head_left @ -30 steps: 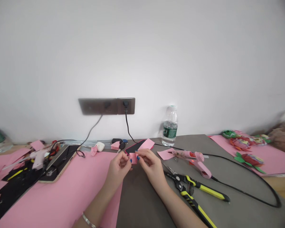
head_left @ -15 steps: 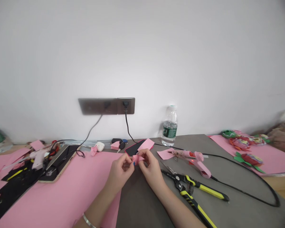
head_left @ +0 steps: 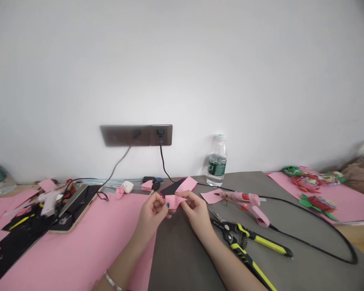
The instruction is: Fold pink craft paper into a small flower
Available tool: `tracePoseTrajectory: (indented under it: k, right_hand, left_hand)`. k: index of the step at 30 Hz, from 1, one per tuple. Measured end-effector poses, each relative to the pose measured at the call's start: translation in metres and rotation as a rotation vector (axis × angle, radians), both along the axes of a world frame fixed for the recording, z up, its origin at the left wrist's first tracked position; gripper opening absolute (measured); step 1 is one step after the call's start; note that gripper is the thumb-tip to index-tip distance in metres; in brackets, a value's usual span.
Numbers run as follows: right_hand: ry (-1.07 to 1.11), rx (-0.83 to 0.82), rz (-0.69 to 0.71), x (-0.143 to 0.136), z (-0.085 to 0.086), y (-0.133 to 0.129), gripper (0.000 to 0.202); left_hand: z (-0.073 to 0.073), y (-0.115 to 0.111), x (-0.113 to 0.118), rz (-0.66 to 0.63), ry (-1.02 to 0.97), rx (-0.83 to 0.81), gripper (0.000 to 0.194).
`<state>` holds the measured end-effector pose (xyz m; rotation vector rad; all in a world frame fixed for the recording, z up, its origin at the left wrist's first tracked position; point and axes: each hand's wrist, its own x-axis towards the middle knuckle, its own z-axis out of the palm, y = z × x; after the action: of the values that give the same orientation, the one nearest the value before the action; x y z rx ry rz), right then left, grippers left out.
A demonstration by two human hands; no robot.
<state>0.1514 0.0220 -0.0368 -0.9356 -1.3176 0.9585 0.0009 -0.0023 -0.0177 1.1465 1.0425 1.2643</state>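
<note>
Together, the left hand (head_left: 151,211) and right hand (head_left: 195,211) pinch a small pink paper (head_left: 172,201) between their fingers (head_left: 161,213), with pliers (head_left: 229,236) nearby on the grey surface (head_left: 182,258).

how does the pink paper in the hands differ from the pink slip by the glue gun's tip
The held paper is pinched between the fingers of the left hand and right hand, while the loose slip lies on the grey surface near the glue gun.
The held paper looks creased and bent; the loose slip looks flatter.
Both are small pieces of pink paper.
</note>
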Motion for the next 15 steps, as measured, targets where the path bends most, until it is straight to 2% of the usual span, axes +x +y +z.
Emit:
tracePoseTrajectory:
  k: [3,8,15]
  right_hand:
    - [0.010,0.035,0.015,-0.001,-0.001,-0.001,0.023]
    - [-0.141,0.165,-0.024,-0.001,0.004,-0.006,0.028]
    - [-0.286,0.323,-0.046,0.000,0.012,-0.011,0.019]
  left_hand:
    - [0.000,-0.001,0.000,0.000,0.001,-0.006,0.027]
    - [-0.002,0.000,-0.001,0.013,0.047,-0.008,0.022]
    - [-0.002,-0.001,-0.001,0.035,0.102,0.029,0.024]
